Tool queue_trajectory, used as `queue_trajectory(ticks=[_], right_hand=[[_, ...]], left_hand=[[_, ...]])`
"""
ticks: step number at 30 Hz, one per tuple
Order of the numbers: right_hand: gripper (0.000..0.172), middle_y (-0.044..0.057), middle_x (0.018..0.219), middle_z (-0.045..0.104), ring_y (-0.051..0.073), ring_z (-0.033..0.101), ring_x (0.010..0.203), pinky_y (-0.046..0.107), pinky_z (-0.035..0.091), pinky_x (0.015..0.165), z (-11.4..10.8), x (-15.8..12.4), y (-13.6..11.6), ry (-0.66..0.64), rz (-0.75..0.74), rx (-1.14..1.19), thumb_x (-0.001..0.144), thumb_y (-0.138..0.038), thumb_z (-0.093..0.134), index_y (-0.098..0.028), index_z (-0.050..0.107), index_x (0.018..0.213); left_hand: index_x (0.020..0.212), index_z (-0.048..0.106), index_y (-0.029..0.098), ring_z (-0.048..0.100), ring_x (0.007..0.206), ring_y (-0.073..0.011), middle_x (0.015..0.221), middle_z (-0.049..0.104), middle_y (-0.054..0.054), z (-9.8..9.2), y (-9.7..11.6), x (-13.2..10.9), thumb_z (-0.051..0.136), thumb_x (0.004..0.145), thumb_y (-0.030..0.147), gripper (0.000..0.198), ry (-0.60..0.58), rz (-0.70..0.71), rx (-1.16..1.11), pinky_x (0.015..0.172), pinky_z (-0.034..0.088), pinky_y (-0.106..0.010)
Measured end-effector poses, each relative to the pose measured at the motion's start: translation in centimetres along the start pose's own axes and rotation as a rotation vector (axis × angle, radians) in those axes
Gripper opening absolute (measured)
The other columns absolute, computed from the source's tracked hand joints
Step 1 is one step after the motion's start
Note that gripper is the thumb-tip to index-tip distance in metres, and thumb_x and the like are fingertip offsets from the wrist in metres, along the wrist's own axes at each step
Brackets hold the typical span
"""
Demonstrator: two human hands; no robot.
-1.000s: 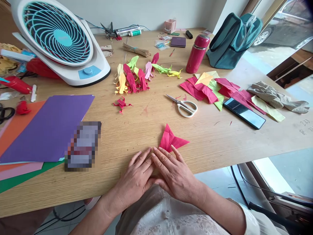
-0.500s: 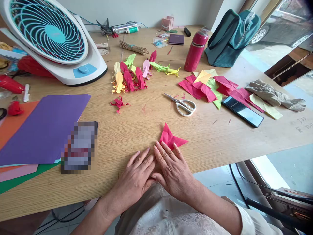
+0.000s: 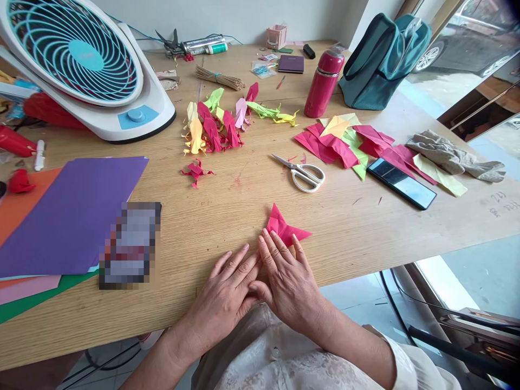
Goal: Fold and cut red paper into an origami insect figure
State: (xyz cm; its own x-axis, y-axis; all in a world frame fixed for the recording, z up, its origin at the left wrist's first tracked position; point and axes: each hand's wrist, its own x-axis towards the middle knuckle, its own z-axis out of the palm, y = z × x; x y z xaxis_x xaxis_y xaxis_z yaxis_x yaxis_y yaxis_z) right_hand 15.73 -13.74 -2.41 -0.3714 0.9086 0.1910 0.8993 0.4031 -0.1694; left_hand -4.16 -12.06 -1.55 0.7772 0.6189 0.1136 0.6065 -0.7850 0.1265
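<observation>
My left hand (image 3: 225, 292) lies flat on the wooden table (image 3: 227, 211) near its front edge, fingers stretched out, holding nothing. Beside it and touching it, my right hand (image 3: 286, 279) also lies flat with fingers spread. Its fingertips rest on the near edge of a folded red paper piece (image 3: 284, 225). White-handled scissors (image 3: 303, 173) lie beyond the red piece. Farther back is a cluster of small folded paper figures (image 3: 223, 122) in red, yellow, pink and green, with one red figure (image 3: 195, 172) apart from them.
A white and teal fan (image 3: 85, 65) stands back left. Purple card (image 3: 77, 211) tops a stack of coloured sheets at left. Red and yellow paper squares (image 3: 345, 143), a phone (image 3: 402, 183), a grey cloth (image 3: 450, 157), a red flask (image 3: 323, 84) and a teal bag (image 3: 382, 59) sit right.
My right hand has slid a little forward onto the red paper piece, and the left hand has crept forward with it. The view has tilted slightly.
</observation>
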Motion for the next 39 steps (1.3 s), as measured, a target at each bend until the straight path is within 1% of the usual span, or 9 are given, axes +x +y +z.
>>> queue_trajectory(ticks=[8, 14, 16, 18, 21, 23, 28, 33, 39], right_hand=[[0.068, 0.016, 0.164, 0.027, 0.028, 0.027, 0.152, 0.052, 0.011, 0.124, -0.1, 0.7, 0.6, -0.004, 0.057, -0.024, 0.104, -0.05, 0.034, -0.004, 0.032, 0.155], [0.063, 0.014, 0.165, 0.025, 0.026, 0.025, 0.153, 0.052, 0.013, 0.124, -0.4, 0.7, 0.6, -0.044, 0.072, 0.022, 0.105, -0.044, 0.033, -0.006, 0.031, 0.156], [0.063, 0.014, 0.165, 0.024, 0.026, 0.023, 0.154, 0.052, 0.013, 0.125, -0.5, 0.7, 0.7, -0.055, 0.07, 0.037, 0.106, -0.044, 0.033, -0.007, 0.03, 0.156], [0.062, 0.013, 0.165, 0.024, 0.026, 0.022, 0.154, 0.052, 0.013, 0.125, -0.5, 0.7, 0.8, -0.053, 0.066, 0.05, 0.106, -0.042, 0.034, -0.008, 0.028, 0.157], [0.059, 0.014, 0.165, 0.025, 0.027, 0.021, 0.154, 0.053, 0.014, 0.125, -0.3, 0.6, 1.0, -0.045, 0.055, 0.057, 0.105, -0.036, 0.034, -0.008, 0.029, 0.157], [0.057, 0.014, 0.165, 0.024, 0.027, 0.02, 0.155, 0.053, 0.014, 0.124, -0.1, 0.5, 1.2, -0.046, 0.047, 0.054, 0.104, -0.031, 0.035, -0.009, 0.03, 0.157], [0.06, 0.014, 0.165, 0.025, 0.027, 0.022, 0.154, 0.053, 0.013, 0.125, -0.5, 0.6, 1.6, -0.046, 0.081, 0.067, 0.102, -0.027, 0.036, -0.006, 0.025, 0.158], [0.063, 0.013, 0.165, 0.025, 0.027, 0.022, 0.154, 0.052, 0.009, 0.126, -0.8, 0.7, 2.0, -0.065, 0.068, 0.103, 0.101, -0.021, 0.033, -0.004, 0.017, 0.159], [0.066, 0.012, 0.165, 0.026, 0.024, 0.023, 0.154, 0.051, 0.012, 0.126, -0.4, 0.5, 2.2, -0.02, 0.082, 0.135, 0.105, -0.03, 0.032, -0.007, 0.008, 0.161]], left_hand=[[0.138, 0.056, 0.017, 0.035, 0.147, -0.0303, 0.156, 0.047, -0.007, -0.5, 0.1, 0.2, 0.051, 0.101, 0.033, 0.041, -0.006, -0.018, -0.056, 0.117, 0.031, -0.049], [0.123, 0.061, 0.013, 0.051, 0.135, -0.0265, 0.136, 0.065, -0.011, -1.4, -0.2, 1.8, 0.046, 0.101, 0.024, 0.028, 0.125, -0.018, -0.147, 0.118, 0.03, -0.048], [0.131, 0.054, 0.009, 0.044, 0.141, -0.025, 0.141, 0.061, -0.015, -1.4, -0.2, 2.5, 0.043, 0.102, 0.021, 0.033, 0.17, -0.032, -0.16, 0.119, 0.03, -0.045], [0.147, 0.038, 0.005, 0.031, 0.15, -0.0257, 0.155, 0.045, -0.019, -1.1, -0.1, 2.9, 0.041, 0.103, 0.027, 0.049, 0.146, -0.016, -0.137, 0.12, 0.028, -0.044], [0.159, 0.008, 0.002, 0.023, 0.154, -0.0294, 0.163, 0.029, -0.023, -0.3, 0.3, 3.1, 0.036, 0.103, 0.051, 0.08, 0.039, 0.029, -0.042, 0.123, 0.021, -0.047], [0.159, 0.002, 0.0, 0.024, 0.153, -0.0316, 0.163, 0.027, -0.024, 0.2, 0.6, 3.0, 0.033, 0.099, 0.063, 0.093, -0.005, 0.031, 0.025, 0.123, 0.017, -0.049], [0.159, 0.012, -0.001, 0.026, 0.152, -0.0343, 0.162, 0.03, -0.022, 0.3, 0.7, 3.0, 0.033, 0.097, 0.067, 0.094, -0.05, 0.021, 0.111, 0.122, 0.018, -0.049], [0.158, 0.021, 0.002, 0.028, 0.151, -0.032, 0.161, 0.034, -0.02, 0.2, 0.2, 3.1, 0.035, 0.098, 0.065, 0.088, -0.043, 0.049, 0.074, 0.121, 0.019, -0.048], [0.157, 0.026, 0.004, 0.025, 0.152, -0.0321, 0.162, 0.034, -0.019, 0.3, 0.0, 3.1, 0.038, 0.097, 0.065, 0.086, -0.053, 0.057, 0.045, 0.122, 0.018, -0.047]])
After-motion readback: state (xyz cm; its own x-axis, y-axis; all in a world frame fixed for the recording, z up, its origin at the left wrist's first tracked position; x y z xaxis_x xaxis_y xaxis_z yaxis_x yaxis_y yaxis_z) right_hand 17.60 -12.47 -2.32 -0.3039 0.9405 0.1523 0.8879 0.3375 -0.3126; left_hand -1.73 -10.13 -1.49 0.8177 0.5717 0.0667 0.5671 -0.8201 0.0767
